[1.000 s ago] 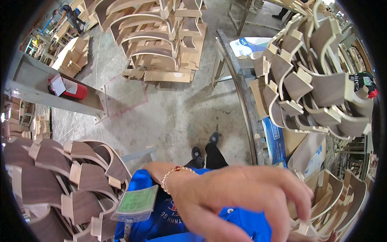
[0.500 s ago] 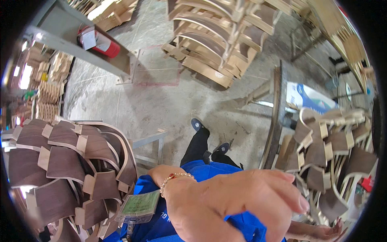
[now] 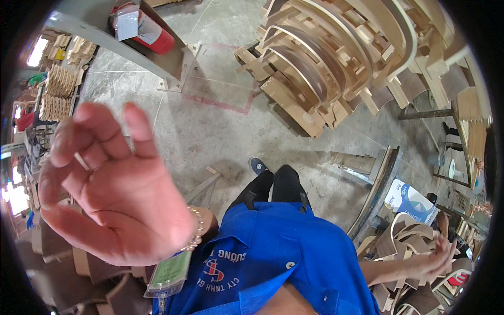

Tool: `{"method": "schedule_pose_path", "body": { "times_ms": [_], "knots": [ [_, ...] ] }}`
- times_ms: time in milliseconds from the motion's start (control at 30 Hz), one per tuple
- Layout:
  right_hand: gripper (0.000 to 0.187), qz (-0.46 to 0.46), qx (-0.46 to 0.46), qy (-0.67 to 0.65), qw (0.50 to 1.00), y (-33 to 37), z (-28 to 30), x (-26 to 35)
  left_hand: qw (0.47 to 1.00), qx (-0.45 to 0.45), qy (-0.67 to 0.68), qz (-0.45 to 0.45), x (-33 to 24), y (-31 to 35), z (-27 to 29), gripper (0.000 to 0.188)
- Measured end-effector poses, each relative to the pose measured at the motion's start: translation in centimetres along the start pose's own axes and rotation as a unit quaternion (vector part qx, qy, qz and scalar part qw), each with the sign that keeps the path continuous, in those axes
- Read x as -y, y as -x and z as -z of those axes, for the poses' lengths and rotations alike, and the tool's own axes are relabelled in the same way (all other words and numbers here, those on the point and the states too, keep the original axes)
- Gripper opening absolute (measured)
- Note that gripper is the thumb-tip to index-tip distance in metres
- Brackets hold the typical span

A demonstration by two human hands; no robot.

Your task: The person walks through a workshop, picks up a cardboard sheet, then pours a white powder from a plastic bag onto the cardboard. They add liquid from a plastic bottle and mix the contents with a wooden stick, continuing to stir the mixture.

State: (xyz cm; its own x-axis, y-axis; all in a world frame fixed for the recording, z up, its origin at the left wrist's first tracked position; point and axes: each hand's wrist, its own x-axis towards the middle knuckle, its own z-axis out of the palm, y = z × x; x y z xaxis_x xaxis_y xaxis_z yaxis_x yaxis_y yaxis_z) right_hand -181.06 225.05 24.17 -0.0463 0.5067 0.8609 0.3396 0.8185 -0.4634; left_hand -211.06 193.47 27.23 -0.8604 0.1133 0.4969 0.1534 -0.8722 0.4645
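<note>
My left hand is raised high on the left, palm showing. Its fingers are apart and loosely curled, holding nothing, with a beaded bracelet round the wrist. Beneath it, partly hidden, stand stacked dark-faced curved plywood pieces. On the right, my right hand is stretched out, somewhat blurred, its fingers apart with nothing seen in them. Nearest to it is another pile of curved plywood pieces; whether the hand touches them, I cannot tell.
Ahead to the right rises a large stack of curved plywood parts. A red fire extinguisher hangs by a grey steel column. A metal-edged table stands right, near a blue and white package. Concrete floor lies between.
My left hand has swung from in front of my body to the far left, turning its palm into view. My right hand has risen a little on the right. The view has shifted.
</note>
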Motion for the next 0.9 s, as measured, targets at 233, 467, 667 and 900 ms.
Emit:
{"method": "schedule_pose_path", "body": {
  "times_ms": [233,467,667,900],
  "knots": [
    [0.025,-0.094,0.165,0.012,0.982,0.9,-15.5,1.0,0.994,0.006,-0.069,0.089,3.4,-9.0,7.6,0.027],
    [0.026,-0.324,0.392,-0.11,0.854,8.2,-35.6,-1.3,0.914,-0.129,-0.336,0.185,11.4,-15.7,21.1,0.026],
    [0.032,-0.232,0.781,-0.01,0.58,28.6,-47.8,-5.5,0.739,-0.127,-0.573,0.331,20.8,-10.5,41.1,0.018],
    [0.042,-0.286,0.835,0.088,0.461,40.4,-51.5,-1.5,0.554,0.015,-0.613,0.563,21.8,-3.2,51.0,0.027]
  ]
}}
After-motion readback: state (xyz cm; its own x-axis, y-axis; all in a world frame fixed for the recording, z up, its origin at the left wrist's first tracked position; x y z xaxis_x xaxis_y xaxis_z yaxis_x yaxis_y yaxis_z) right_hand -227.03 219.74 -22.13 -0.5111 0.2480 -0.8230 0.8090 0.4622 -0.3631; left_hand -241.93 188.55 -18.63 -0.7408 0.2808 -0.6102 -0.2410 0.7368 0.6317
